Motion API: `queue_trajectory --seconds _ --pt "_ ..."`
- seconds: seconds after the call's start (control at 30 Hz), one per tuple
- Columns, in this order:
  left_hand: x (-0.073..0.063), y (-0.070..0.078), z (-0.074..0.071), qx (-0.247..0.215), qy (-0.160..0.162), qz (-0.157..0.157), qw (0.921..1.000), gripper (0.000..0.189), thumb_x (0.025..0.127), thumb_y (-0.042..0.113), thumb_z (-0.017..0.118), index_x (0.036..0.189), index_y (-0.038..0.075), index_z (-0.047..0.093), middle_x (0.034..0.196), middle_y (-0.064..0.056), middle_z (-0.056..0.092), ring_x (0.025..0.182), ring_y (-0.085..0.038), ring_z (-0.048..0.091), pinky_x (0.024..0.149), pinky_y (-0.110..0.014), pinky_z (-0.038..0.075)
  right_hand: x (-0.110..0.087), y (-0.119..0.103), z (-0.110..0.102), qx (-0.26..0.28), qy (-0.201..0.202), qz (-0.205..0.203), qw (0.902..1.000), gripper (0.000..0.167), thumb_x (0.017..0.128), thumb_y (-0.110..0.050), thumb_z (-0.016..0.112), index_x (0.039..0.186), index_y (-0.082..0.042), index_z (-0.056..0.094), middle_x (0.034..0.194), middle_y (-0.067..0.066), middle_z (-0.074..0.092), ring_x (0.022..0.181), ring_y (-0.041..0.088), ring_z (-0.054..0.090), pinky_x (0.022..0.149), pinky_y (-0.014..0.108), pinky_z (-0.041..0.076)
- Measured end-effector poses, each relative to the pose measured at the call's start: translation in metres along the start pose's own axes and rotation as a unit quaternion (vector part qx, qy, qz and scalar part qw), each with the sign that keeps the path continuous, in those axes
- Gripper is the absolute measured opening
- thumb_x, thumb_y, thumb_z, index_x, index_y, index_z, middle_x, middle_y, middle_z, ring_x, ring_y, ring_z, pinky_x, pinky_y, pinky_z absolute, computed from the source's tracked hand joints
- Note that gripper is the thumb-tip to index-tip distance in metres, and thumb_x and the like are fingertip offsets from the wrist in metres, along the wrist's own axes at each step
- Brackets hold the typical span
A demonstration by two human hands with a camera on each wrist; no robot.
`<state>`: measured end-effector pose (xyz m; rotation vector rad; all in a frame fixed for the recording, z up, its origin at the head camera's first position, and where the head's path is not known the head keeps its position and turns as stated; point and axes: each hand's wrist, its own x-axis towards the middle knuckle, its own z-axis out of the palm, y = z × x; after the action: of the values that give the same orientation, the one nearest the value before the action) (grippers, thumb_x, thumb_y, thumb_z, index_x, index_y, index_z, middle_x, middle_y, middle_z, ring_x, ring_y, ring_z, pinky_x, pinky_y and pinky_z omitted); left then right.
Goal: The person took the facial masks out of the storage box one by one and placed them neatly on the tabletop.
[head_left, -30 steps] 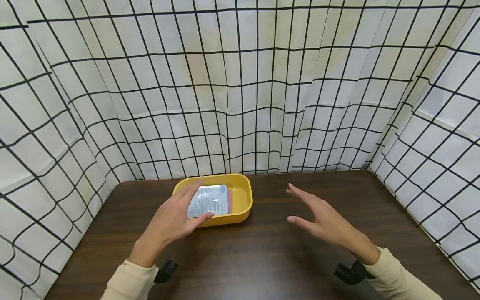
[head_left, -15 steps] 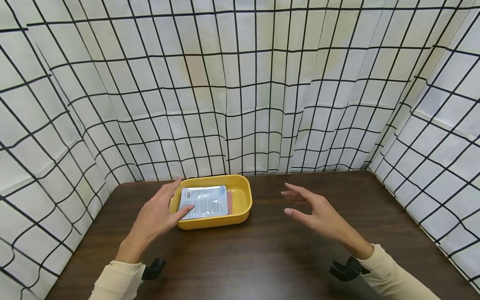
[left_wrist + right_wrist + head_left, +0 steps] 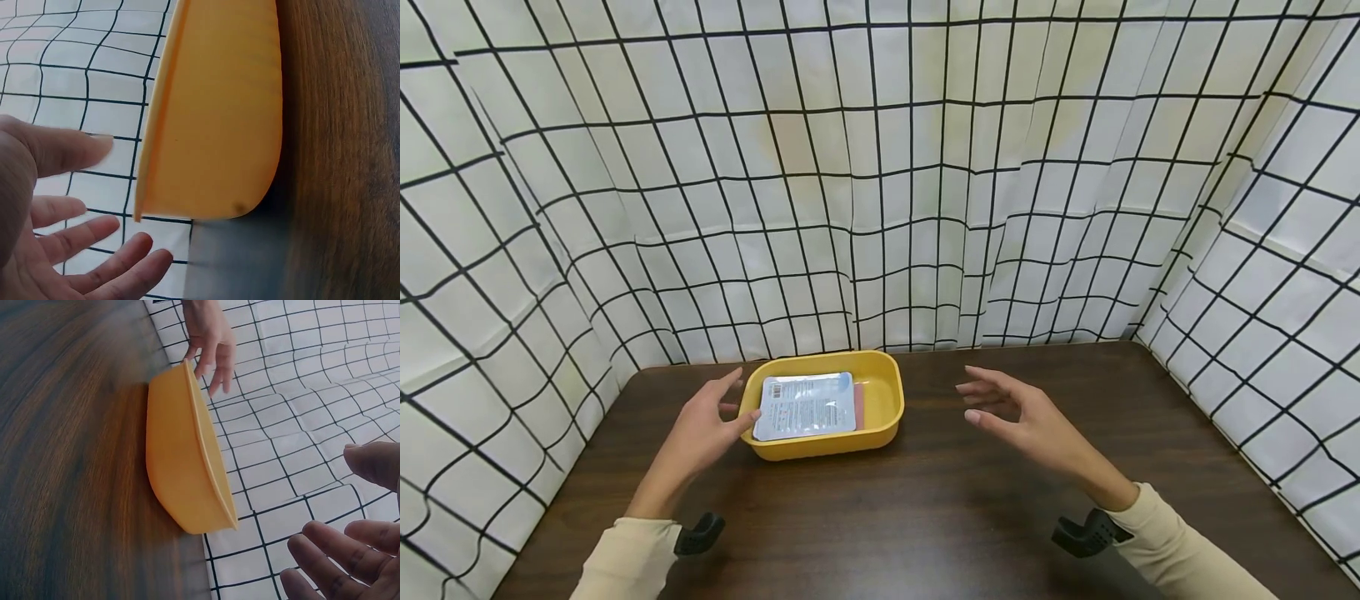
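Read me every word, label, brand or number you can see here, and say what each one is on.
No text can be read.
Packet in the yellow tub: rows of printing, too small to read.
Barcode-like block near the packet's far left corner: too small to read.
Pink item, partly hidden by the packet: no lettering visible.
Yellow tub: no lettering on the sides in view.

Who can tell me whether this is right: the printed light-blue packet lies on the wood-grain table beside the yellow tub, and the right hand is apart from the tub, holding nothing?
One thing is wrong: the printed light-blue packet is not on the table; it lies inside the yellow tub, as the head view shows. The right hand is apart from the tub, holding nothing.
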<state>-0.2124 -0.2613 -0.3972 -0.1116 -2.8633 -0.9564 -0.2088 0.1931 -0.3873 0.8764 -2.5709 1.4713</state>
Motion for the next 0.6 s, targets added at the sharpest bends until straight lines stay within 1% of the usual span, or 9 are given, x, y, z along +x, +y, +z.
queue_trajectory --seconds 0.03,0.1,0.27,0.37,0.43,0.53,0.6 --pt "0.001 -0.001 0.0 -0.009 -0.008 -0.01 0.9999 0.077 0.095 0.021 0.069 0.156 -0.003 0.029 0.147 -0.028 0.043 0.12 -0.046 0.06 0.088 -0.053 0.057 0.001 0.0 0.0 0.004 -0.001 0.001 1.0 0.056 0.098 -0.029 0.068 0.15 -0.027 0.046 0.137 -0.002 0.063 0.122 0.016 0.062 0.1 0.049 0.051" --pt "0.002 -0.003 0.001 -0.025 -0.022 -0.032 0.9989 0.075 0.094 0.017 0.068 0.155 -0.005 0.03 0.145 -0.029 0.044 0.119 -0.046 0.06 0.087 -0.05 0.058 0.002 0.001 0.001 0.012 -0.005 0.003 0.9999 0.056 0.098 -0.028 0.068 0.15 -0.026 0.046 0.137 -0.001 0.063 0.122 0.017 0.062 0.1 0.047 0.052" --pt "0.006 -0.009 0.004 -0.077 -0.046 -0.085 0.9924 0.07 0.092 0.01 0.065 0.152 -0.01 0.034 0.138 -0.032 0.048 0.115 -0.043 0.062 0.079 -0.039 0.06 0.005 0.004 0.004 0.021 -0.011 0.017 0.9996 0.055 0.099 -0.03 0.067 0.15 -0.028 0.046 0.137 0.001 0.064 0.122 0.019 0.063 0.099 0.034 0.052" --pt "0.008 -0.013 0.005 -0.12 -0.051 -0.101 0.9864 0.065 0.092 0.006 0.064 0.149 -0.012 0.038 0.134 -0.032 0.051 0.105 -0.037 0.065 0.076 -0.035 0.06 0.008 0.004 0.005 0.025 -0.014 0.028 0.9992 0.055 0.099 -0.033 0.066 0.15 -0.029 0.046 0.137 0.0 0.064 0.122 0.017 0.063 0.099 0.031 0.051" --pt "0.01 -0.015 0.005 -0.141 -0.051 -0.106 0.9831 0.062 0.092 0.005 0.063 0.148 -0.012 0.04 0.133 -0.03 0.052 0.101 -0.032 0.064 0.076 -0.034 0.06 0.01 0.004 0.005 0.03 -0.016 0.033 0.9989 0.055 0.099 -0.034 0.066 0.15 -0.028 0.046 0.137 -0.001 0.063 0.122 0.016 0.062 0.1 0.032 0.051" --pt "0.011 -0.018 0.005 -0.171 -0.052 -0.115 0.9771 0.06 0.093 0.004 0.063 0.148 -0.009 0.042 0.131 -0.027 0.05 0.098 -0.029 0.061 0.076 -0.033 0.06 0.014 0.003 0.005 0.042 -0.023 0.042 0.998 0.056 0.098 -0.035 0.067 0.15 -0.028 0.046 0.138 -0.001 0.063 0.123 0.016 0.062 0.099 0.031 0.051" --pt "0.011 -0.02 0.004 -0.193 -0.055 -0.124 0.9718 0.06 0.094 0.004 0.063 0.149 -0.008 0.042 0.132 -0.026 0.049 0.1 -0.03 0.06 0.076 -0.031 0.06 0.017 0.004 0.006 0.048 -0.027 0.048 0.9973 0.058 0.097 -0.036 0.069 0.149 -0.029 0.046 0.138 -0.002 0.063 0.122 0.016 0.063 0.099 0.032 0.052"
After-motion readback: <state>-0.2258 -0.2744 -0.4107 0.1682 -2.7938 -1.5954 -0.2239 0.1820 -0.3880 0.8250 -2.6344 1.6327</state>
